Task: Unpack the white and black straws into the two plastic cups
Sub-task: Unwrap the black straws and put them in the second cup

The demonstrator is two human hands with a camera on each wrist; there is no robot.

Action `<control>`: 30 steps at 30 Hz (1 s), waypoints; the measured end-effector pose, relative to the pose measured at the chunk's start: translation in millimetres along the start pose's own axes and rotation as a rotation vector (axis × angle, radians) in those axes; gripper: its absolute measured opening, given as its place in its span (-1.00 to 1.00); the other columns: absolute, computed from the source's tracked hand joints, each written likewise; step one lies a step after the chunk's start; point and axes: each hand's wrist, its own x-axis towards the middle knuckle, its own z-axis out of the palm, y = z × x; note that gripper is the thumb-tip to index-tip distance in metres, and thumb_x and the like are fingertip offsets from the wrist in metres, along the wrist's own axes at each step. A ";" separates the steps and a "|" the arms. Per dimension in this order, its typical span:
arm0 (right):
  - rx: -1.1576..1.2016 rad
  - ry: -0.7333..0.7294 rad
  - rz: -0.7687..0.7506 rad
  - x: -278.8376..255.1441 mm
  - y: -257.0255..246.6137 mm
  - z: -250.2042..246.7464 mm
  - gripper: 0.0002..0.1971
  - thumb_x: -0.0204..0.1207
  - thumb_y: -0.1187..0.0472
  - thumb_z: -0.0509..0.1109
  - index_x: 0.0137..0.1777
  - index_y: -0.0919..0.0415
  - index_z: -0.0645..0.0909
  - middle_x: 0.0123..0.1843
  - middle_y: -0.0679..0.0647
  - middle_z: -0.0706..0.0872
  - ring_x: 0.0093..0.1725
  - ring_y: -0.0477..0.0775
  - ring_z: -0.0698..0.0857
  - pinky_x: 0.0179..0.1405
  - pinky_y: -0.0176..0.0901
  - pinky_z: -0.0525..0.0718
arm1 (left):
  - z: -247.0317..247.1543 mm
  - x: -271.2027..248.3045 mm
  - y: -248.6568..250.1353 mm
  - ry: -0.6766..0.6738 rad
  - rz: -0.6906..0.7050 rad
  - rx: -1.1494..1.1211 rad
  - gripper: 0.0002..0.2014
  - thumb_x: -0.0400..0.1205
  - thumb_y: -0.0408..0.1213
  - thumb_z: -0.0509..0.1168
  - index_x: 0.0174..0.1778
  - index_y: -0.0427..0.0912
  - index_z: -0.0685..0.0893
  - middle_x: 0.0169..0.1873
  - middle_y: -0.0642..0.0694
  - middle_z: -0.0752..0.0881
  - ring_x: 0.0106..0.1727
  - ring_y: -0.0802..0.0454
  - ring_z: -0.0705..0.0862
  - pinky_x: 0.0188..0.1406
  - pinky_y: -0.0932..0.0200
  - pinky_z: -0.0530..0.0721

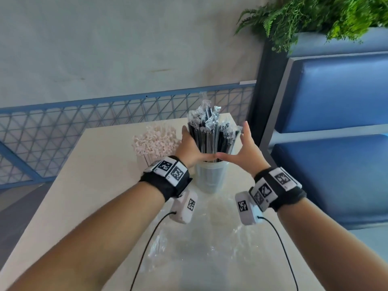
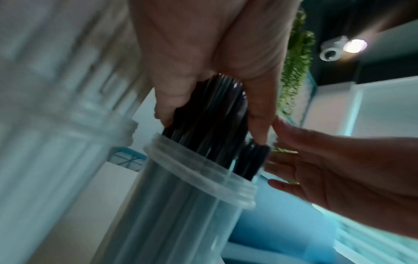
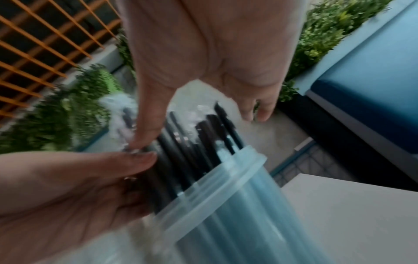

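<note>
I saw the black straws standing upright in the near plastic cup on the table. My left hand cupped the bundle with straight fingers; my right hand was spread beside it, the thumbs meeting. The white straws stood just left of them.

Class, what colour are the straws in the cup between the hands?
Black straws, individually clear-wrapped; clearest in the head view.

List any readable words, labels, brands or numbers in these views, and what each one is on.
None: no word or number can be read anywhere.
Wristbands: black-and-white square marker codes only, no letters.
White modules under the wrists: the same kind of marker codes.
Clear cup, black straws and white straws: no print visible.
</note>
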 end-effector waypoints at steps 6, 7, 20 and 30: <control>0.150 -0.125 -0.045 28.9 -9.8 9.1 0.32 0.09 -0.03 0.67 0.64 0.06 -0.25 0.58 -0.06 0.25 0.45 -0.22 0.28 0.40 -0.41 0.26 | 11.8 22.5 -8.2 -0.016 -0.024 -0.200 0.17 0.17 -0.38 0.65 0.58 -0.24 0.01 0.41 -0.16 0.51 0.39 -0.07 0.52 0.40 -0.04 0.50; 0.169 -0.099 -0.074 29.0 -13.2 12.9 0.25 0.17 0.10 0.66 0.64 0.11 -0.21 0.51 -0.13 0.26 0.38 -0.28 0.25 0.26 -0.58 0.21 | 15.4 22.6 -7.0 -0.021 -0.014 -0.234 0.09 0.18 -0.47 0.63 0.54 -0.23 0.09 0.34 -0.13 0.55 0.33 -0.05 0.56 0.33 0.03 0.55; 0.383 0.171 -0.311 34.7 -37.8 17.7 -0.30 0.26 0.09 0.61 0.36 0.03 0.35 0.22 -0.02 0.62 0.20 -0.15 0.63 0.21 -0.24 0.64 | 10.9 16.7 11.6 0.337 0.264 -0.338 -0.04 0.10 -0.20 0.65 0.41 -0.10 0.34 0.28 -0.05 0.55 0.29 0.05 0.58 0.22 0.08 0.62; -0.008 0.123 -0.457 37.4 -36.2 21.6 -0.64 0.62 0.20 0.23 0.40 0.15 0.44 0.31 0.04 0.54 0.26 -0.04 0.51 0.22 -0.36 0.38 | -14.3 30.9 28.5 0.008 0.335 0.351 -0.17 0.37 -0.16 0.47 0.54 -0.13 0.24 0.53 -0.23 0.30 0.55 -0.20 0.30 0.46 -0.02 0.41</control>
